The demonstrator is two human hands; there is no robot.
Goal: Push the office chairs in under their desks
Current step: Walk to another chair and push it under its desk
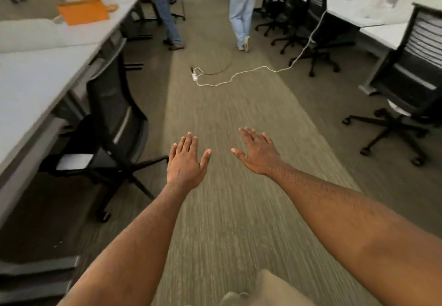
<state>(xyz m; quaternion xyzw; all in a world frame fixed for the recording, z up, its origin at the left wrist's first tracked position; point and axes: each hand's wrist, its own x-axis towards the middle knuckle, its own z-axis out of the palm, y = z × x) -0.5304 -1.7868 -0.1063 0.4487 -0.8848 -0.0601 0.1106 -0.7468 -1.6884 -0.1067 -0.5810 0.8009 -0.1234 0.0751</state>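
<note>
Both hands are held out flat over the aisle carpet, each grip spread wide and nothing held: the left hand (pixel 185 162) and the right hand (pixel 257 153) touch no chair. Just to the left of the left grip, a black chair (pixel 112 119) is seen tucked close against the long counter (pixel 31 85), so that one is judged done. Well off to the right of the right grip, another chair (pixel 411 71) stands out from its counter (pixel 387 34) and is judged still to be pushed in. Farther chairs (pixel 315 13) ahead seem loosely placed; blur prevents certainty
</note>
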